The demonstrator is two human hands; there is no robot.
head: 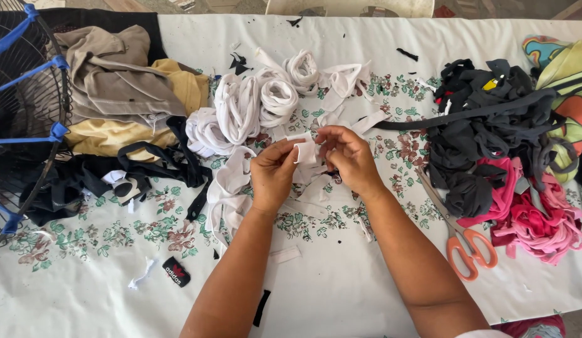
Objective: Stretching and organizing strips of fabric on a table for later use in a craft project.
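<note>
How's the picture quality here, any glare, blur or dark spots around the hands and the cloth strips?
Head view: even daylight, soft shadows only; the left hand and right hand look sharp as they pinch a white fabric strip. The white strip bundles are bright, near washed out, while the dark strip pile loses detail. Edges bend slightly from the wide lens.

A: Setting looks like a home textile-scrap workspace. The table wears a white cloth printed with green and pink flowers (84, 238), household style.

B: Evidence of cloth work?

A: Rolled white fabric strips (253, 103), a heap of dark grey and black strips (485, 125), pink strips (535, 219), orange-handled scissors (469, 247), folded beige and yellow garments (115, 94).

B: Anything domestic?

A: A black wire fan guard with blue clips (21, 94) at the left edge.
</note>
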